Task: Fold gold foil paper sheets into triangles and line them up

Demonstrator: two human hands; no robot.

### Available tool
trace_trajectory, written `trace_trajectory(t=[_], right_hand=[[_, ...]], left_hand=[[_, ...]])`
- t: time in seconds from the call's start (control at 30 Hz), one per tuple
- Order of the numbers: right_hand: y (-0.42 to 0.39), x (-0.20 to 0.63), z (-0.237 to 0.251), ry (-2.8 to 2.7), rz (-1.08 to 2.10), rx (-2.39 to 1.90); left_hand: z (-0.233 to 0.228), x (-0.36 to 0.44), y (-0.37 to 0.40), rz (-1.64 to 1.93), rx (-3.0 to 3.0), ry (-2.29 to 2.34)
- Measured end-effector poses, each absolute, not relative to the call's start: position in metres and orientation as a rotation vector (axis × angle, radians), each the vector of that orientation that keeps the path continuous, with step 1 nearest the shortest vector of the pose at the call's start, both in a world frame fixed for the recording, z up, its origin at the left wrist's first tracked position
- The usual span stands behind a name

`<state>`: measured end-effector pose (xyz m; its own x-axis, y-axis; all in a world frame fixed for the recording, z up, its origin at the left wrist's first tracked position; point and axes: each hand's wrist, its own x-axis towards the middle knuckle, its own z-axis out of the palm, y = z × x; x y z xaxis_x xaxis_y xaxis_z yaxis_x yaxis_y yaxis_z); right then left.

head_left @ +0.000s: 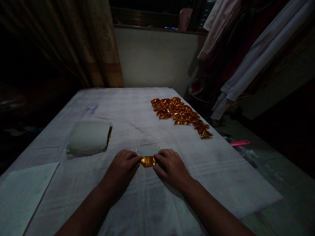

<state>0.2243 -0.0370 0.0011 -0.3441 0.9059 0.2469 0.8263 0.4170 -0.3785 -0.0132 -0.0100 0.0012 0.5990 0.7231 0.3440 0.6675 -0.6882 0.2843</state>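
Observation:
A small piece of folded gold foil paper is stretched between my two hands, low over the cloth-covered table. My left hand pinches its left end between thumb and fingers. At the right end, my right hand grips it the same way. Just behind the foil lies a pale, thin sheet, partly hidden by my hands. Farther off to the right, several folded gold foil pieces with pointed ends lie in a cluster. A stack of pale paper with gold showing at its right edge sits to the left.
The table wears a pale checked cloth. A white sheet or board lies at its near left corner. Curtains hang at the back left, clothes at the right. A pink cup stands on the sill; a pink handle shows beyond the right edge.

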Motion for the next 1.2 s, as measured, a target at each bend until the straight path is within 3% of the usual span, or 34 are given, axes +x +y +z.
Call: trace_trajectory(t=[0.4,0.7,0.93,1.2], right_hand=[[-0.022,0.235,0.002,-2.469,0.085,-1.304],[-0.023,0.237,-0.009,-2.431,-0.065,-1.187],[-0.020,0.238,-0.015,-2.355,0.037,-1.282],[-0.013,0.229,-0.004,-2.152,0.387,-1.630]], left_hand=[[0.011,-0.008,-0.012,0.506,3.107,1.056],[0.013,-0.004,-0.021,0.502,2.841,1.229],[0.010,-0.003,-0.022,0.558,2.572,1.290],[0.002,0.003,-0.024,0.586,2.489,1.457]])
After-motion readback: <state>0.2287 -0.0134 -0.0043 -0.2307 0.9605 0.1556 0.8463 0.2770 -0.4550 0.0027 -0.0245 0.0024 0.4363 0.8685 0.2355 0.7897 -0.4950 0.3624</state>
